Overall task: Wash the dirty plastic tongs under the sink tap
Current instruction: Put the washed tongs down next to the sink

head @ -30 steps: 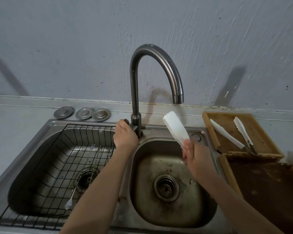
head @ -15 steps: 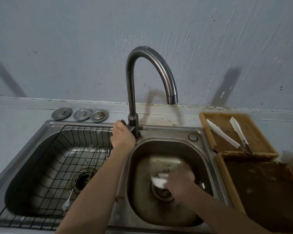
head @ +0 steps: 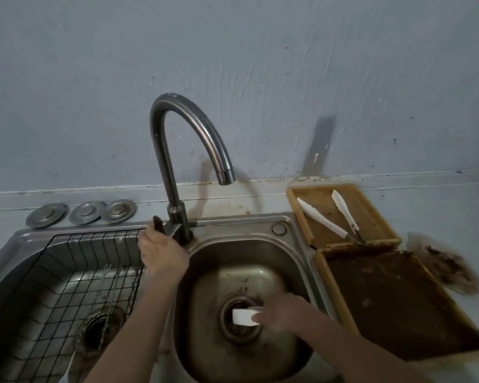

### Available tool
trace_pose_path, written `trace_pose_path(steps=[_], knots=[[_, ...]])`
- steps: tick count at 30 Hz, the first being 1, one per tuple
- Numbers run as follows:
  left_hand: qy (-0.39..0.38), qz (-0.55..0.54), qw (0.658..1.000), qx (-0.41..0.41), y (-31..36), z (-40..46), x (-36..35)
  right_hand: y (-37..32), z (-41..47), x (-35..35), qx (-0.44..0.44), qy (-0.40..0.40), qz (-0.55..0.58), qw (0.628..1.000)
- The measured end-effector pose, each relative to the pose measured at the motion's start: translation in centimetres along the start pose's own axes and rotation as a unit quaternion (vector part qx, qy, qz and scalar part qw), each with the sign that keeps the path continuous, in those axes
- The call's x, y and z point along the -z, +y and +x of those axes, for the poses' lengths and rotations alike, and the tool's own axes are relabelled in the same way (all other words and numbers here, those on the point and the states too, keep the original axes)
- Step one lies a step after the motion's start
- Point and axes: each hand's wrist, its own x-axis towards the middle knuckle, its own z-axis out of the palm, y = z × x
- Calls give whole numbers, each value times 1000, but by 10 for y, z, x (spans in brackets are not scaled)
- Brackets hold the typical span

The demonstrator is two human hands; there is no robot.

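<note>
Tongs, white plastic, flat-bladed [head: 245,316]: we hold them low in the right-hand steel sink basin [head: 293,261], lying across the round drain strainer [head: 233,331], well below the curved steel tap spout [head: 224,172]. No water shows at the spout. Right hand [head: 281,310]: grip clamped on one end of the tongs, fingers curled round it; the rest is hidden. Left hand [head: 161,251]: grip closed round the dark tap lever [head: 158,223]. We judge the tongs light and stiff but springy, likely slick when wet; best held near the hinge end, leaving the blades free to rinse. Further white tongs [head: 322,221] lie in the shallow wooden tray [head: 379,214] on the desk.
</note>
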Motion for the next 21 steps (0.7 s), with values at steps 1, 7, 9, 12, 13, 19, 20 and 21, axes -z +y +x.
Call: trace_pose_path(steps=[1,7,9,12,13,19,20,21], knots=[[30,-21,999,-10,0,-11,-6,6,-1,6,2,12,35,999],[17,-23,969,-247,42,-68,-54,67,2,74,-6,248,224,942],[-28,-42,939,-339,76,-74,-62,96,1,101,-14,301,269,915],[-110,41,887,-448,122,-74,-74,133,4,130,-71,329,316,887],[-140,75,879,-450,133,-71,-81,145,10,137,-88,341,323,878],[-226,194,837,-460,165,-70,-122,187,49,142,-152,402,261,864],[-230,216,826,-467,164,-69,-127,189,55,141,-153,415,256,860],[-236,229,819,-470,164,-69,-130,191,60,140,-151,424,253,856]])
